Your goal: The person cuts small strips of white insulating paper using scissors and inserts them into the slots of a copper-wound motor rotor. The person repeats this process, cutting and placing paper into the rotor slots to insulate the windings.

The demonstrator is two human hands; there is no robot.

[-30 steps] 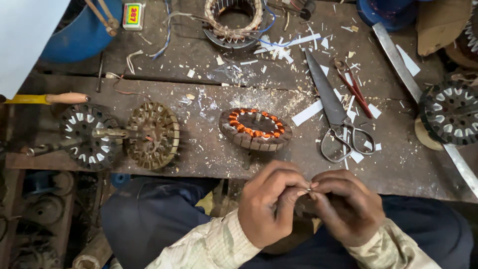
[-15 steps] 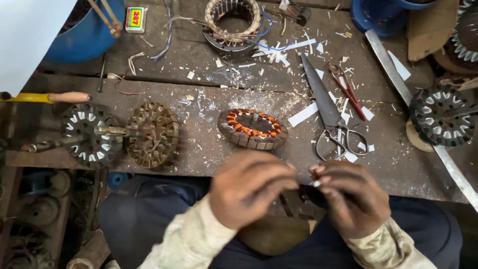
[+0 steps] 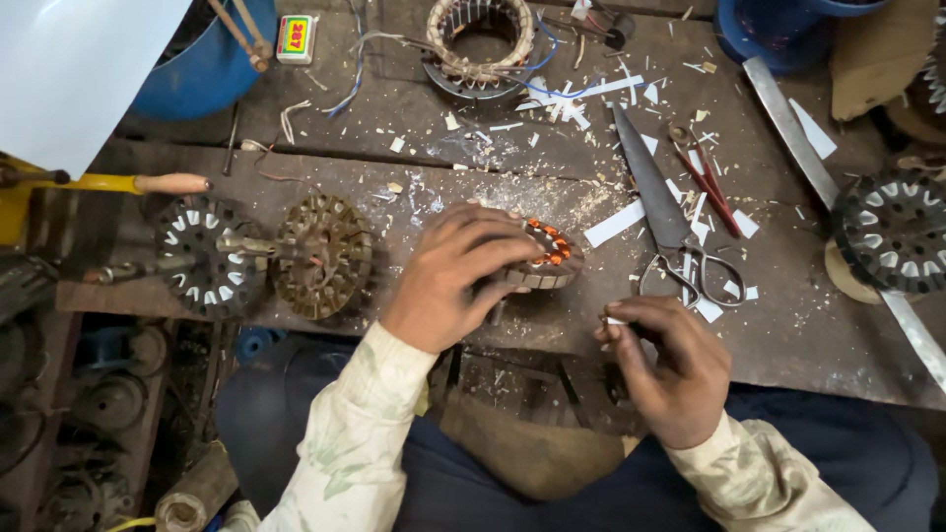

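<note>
My left hand [image 3: 458, 271] reaches over the workbench and closes its fingers on a small round stator with orange copper windings [image 3: 548, 258], which rests on the bench. My right hand [image 3: 670, 365] hovers at the bench's near edge, its thumb and fingers pinching a small white paper slip [image 3: 615, 320]. Large scissors [image 3: 670, 222] lie just beyond my right hand.
Two round stators on a shaft [image 3: 266, 256] lie at the left, by a yellow-handled tool [image 3: 128, 183]. A wound stator ring [image 3: 480, 44] sits at the back. Red pliers [image 3: 702, 175], a metal strip [image 3: 838, 197], another stator [image 3: 892, 232], a blue tub [image 3: 202, 69] and paper scraps surround them.
My left hand has left my right hand, moved up onto the bench and taken hold of the orange-wound stator. My right hand stayed low, still pinching the paper slip.
</note>
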